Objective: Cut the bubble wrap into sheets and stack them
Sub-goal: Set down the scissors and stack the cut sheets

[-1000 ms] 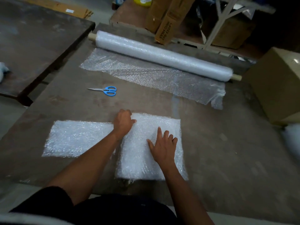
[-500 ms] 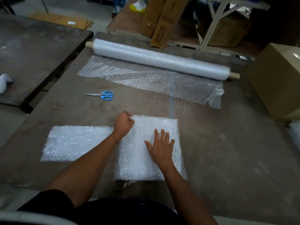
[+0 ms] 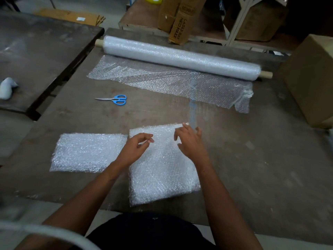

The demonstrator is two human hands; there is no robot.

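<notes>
Head view, the only one. Judging by the layout, well into the job but not finished: a thick stack of cut sheets (image 3: 162, 170) squared up at the near edge of the table (image 3: 252, 168), a second, flatter pile of sheets (image 3: 86, 152) just beside it to the left, edges nearly touching. Still to cut: the bubble wrap roll (image 3: 180, 56) lying across the far side, with a loose unrolled length (image 3: 162, 82) spread flat toward the near side, its right corner crumpled. Scissors (image 3: 115, 99) resting on bare tabletop, well apart from both hands, between the unrolled length and the left pile; so no cutting under way, more likely tidying or squaring the stack. Left hand (image 3: 135, 150) over the stack's far left part, fingers loosely curled, thumb and forefinger close together, apparently holding nothing, though hard to tell whether pinching a thin film edge. Right hand (image 3: 189, 141) over the stack's far right corner, fingers relaxed and spread, tips at or just above the top sheet's edge; contact not clear.
</notes>
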